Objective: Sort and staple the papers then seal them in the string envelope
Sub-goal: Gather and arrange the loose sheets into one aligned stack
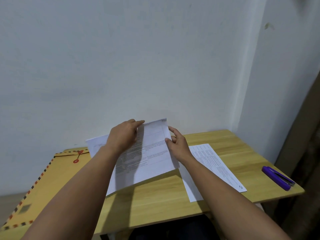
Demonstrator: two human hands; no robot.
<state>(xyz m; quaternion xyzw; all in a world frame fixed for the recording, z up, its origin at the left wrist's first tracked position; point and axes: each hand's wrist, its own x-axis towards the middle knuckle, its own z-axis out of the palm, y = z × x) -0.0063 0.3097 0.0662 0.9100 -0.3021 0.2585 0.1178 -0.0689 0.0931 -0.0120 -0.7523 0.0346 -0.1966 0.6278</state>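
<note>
A: How far are you?

B: Sorting only. Your left hand (123, 135) and right hand (179, 144) pinch the papers (154, 153) above the table (155, 196).

A: Stapler (278, 178), envelope (50, 184)?

B: Untouched; envelope tied.

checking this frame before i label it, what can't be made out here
Head view only:
- Print on the held papers: too small and blurred to read.
- Sheet count in that stack: left hand and right hand cover its edges.
- Envelope: near corner cut off by the left arm and the frame edge.
- Stapler: loaded or not, too small.
</note>
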